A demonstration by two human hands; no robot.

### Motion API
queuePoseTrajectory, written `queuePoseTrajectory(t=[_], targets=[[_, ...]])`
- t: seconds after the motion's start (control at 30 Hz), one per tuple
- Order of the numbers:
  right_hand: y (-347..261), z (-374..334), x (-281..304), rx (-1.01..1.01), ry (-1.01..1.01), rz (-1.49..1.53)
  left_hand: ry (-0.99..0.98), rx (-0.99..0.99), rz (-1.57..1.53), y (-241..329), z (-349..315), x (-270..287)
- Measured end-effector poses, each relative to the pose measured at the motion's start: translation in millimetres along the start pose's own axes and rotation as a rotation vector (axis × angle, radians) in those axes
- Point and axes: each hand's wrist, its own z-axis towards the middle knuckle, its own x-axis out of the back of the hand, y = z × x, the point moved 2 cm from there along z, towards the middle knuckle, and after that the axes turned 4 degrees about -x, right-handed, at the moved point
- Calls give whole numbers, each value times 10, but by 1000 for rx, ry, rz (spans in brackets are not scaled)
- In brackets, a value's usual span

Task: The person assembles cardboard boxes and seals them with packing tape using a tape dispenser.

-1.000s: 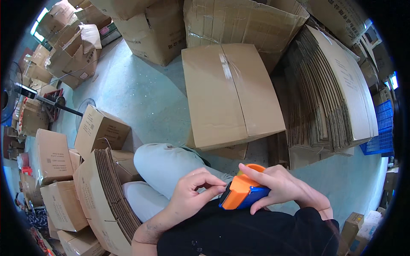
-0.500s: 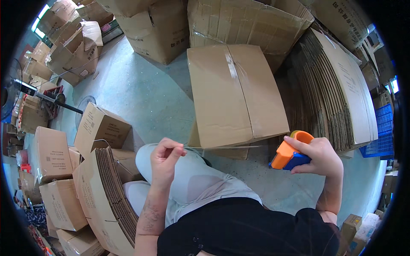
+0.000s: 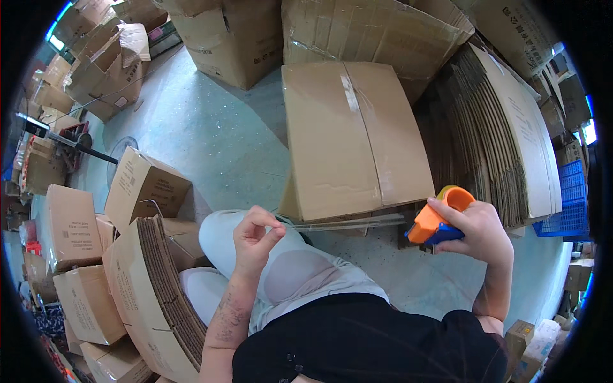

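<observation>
An orange and blue tape dispenser (image 3: pixel 426 225) is gripped in my right hand (image 3: pixel 476 235), with the thumb over its top. My left hand (image 3: pixel 257 237) is closed in a pinch on the end of a strip of clear tape (image 3: pixel 377 222). That strip stretches taut between my two hands, just off the near edge of a large brown carton (image 3: pixel 338 147). The carton's top flaps are folded down, meeting at a middle seam. A short piece of shiny tape (image 3: pixel 350 94) lies along the far part of that seam.
Flattened cartons (image 3: pixel 511 134) stand packed upright on the right, near a blue plastic crate (image 3: pixel 567 201). More flat cartons (image 3: pixel 153 287) lean by my left leg, beside several closed boxes (image 3: pixel 76 226). Large boxes (image 3: pixel 367 38) stand behind the carton. A fan's pole (image 3: pixel 86 149) is at far left.
The tape strip now shows broader between my hands. My left hand has shifted slightly right, and the dispenser has moved slightly up and right. The carton stays in place.
</observation>
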Motion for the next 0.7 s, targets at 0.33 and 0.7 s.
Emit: queuePoseTrajectory(t=[0.33,0.7], targets=[[304,30,-143,-169,-30,111,-3,-145,240,145,-74,-323],[677,-159,-298,-303,-7,177,7,-151,406,404,-8,-322]])
